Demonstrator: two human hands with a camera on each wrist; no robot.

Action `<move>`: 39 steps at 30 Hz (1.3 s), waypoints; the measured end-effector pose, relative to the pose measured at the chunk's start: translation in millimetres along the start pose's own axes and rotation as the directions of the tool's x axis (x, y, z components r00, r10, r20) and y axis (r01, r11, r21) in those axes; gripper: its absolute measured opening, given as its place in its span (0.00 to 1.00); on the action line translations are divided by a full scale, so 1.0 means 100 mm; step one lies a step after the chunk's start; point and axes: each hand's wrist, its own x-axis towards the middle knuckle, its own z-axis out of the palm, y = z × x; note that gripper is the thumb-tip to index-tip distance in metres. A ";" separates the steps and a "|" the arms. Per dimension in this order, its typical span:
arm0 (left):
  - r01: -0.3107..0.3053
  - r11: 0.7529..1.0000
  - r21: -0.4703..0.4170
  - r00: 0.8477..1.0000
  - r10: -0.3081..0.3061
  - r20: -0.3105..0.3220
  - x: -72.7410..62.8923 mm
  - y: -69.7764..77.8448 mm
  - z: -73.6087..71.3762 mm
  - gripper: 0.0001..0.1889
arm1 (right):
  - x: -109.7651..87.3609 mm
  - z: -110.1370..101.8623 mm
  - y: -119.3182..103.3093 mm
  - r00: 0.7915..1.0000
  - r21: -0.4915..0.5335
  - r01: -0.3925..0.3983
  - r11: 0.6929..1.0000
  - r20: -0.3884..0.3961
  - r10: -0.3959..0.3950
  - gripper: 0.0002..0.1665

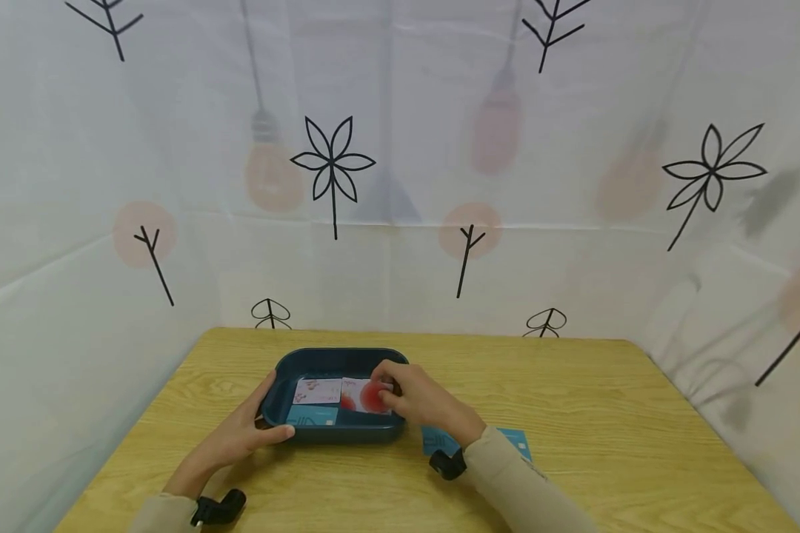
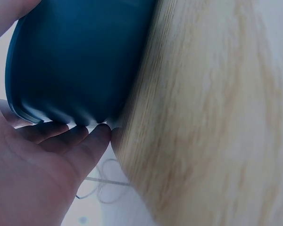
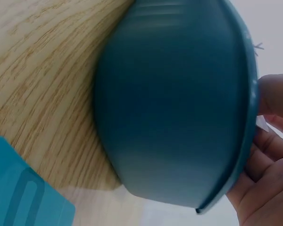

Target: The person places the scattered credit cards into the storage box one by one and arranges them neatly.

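White patterned cloth [image 1: 387,277] is hung behind a wooden table [image 1: 573,400]. By the left hand [image 1: 240,435], a blue tray [image 1: 343,436] is gripped; inside, right of a pale card [image 1: 316,391], a red-patterned card [image 1: 358,397] is pinched by the right hand [image 1: 418,396].
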 end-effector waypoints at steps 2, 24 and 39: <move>-0.001 1.000 0.000 1.000 0.001 0.001 0.00 0.00 0.00 0.55 | 0.02 0.01 0.00 1.000 0.000 -0.022 1.000 0.016 0.022 0.09; -0.006 1.000 -0.024 1.000 0.006 0.000 0.01 0.00 -0.01 0.56 | 0.23 0.08 0.07 0.990 -0.178 -0.042 0.983 0.128 0.065 0.11; 0.000 1.000 -0.003 1.000 0.000 0.002 0.01 -0.01 0.00 0.55 | 0.35 0.07 0.08 0.979 -0.360 0.007 0.933 0.191 0.067 0.10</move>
